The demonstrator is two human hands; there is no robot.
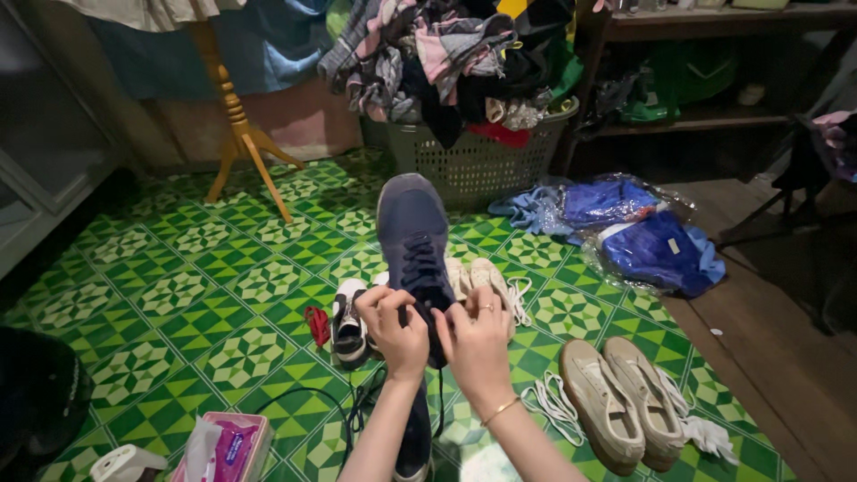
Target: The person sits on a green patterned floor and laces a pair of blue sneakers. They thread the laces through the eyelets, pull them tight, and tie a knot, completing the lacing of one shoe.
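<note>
While the dark blue sneaker (412,241) is held up toe-forward above the green patterned floor (178,295), its dark laces (427,277) are pinched near the tongue by both hands. The left hand (395,326) is closed on the lace at the shoe's left side, and the right hand (478,335), with a ring and a thin bracelet, is closed on the lace at its right side; the two hands are almost touching. Below the sneaker, a black-and-white shoe (348,326) and a pale pair (478,277) are seen on the floor. A beige pair of sneakers (625,402) is laid to the right, with loose white laces (553,402) just beside it. A laundry basket (473,161) heaped with clothes is set behind, and a pink tissue pack (228,446) is seen at lower left.
</note>
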